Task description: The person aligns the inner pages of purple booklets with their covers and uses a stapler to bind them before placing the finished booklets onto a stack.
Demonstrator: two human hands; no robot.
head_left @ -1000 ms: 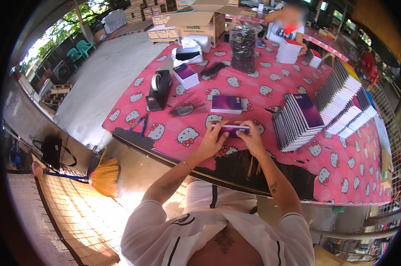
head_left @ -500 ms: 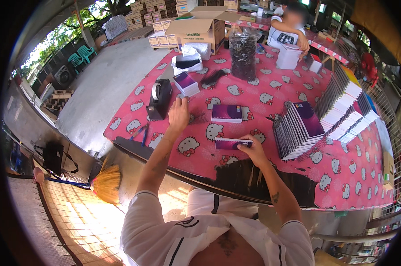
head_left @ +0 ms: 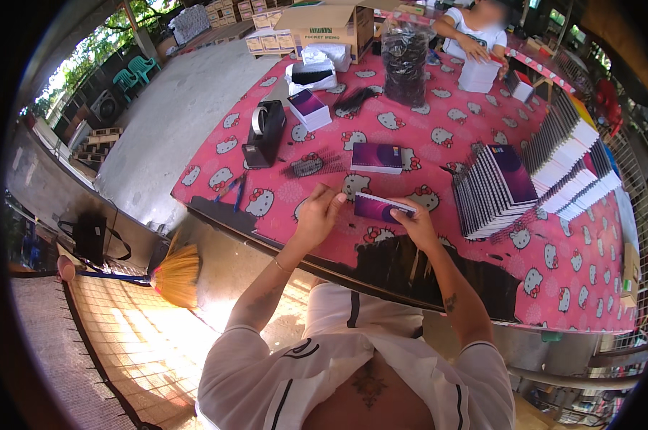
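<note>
My right hand (head_left: 416, 226) grips a small purple notebook (head_left: 378, 208) by its right end, thumb on the cover, tilted just above the table. Left of it is my left hand (head_left: 321, 216), fingers pinched together; whatever they hold is too small to make out. Beyond the held notebook lies another purple spiral notebook (head_left: 376, 157), flat, white page edges toward me. Thin black wire pieces (head_left: 315, 165) are spread on the cloth past my left hand. A short stack of purple-covered pads (head_left: 310, 109) stands farther back, beside a black tape dispenser (head_left: 264, 132).
Tall stacks of spiral notebooks (head_left: 492, 192) fill the right side of the pink patterned table (head_left: 267, 236). Pens (head_left: 239, 192) lie at the left edge. A black plastic-wrapped bundle (head_left: 404, 68) and a carton (head_left: 331, 36) stand behind. Across the table, a person (head_left: 474, 36) handles white pads.
My left hand has come back from beside the wire pieces toward the held notebook. That notebook has tilted so more of its cover shows. The view has shifted slightly.
</note>
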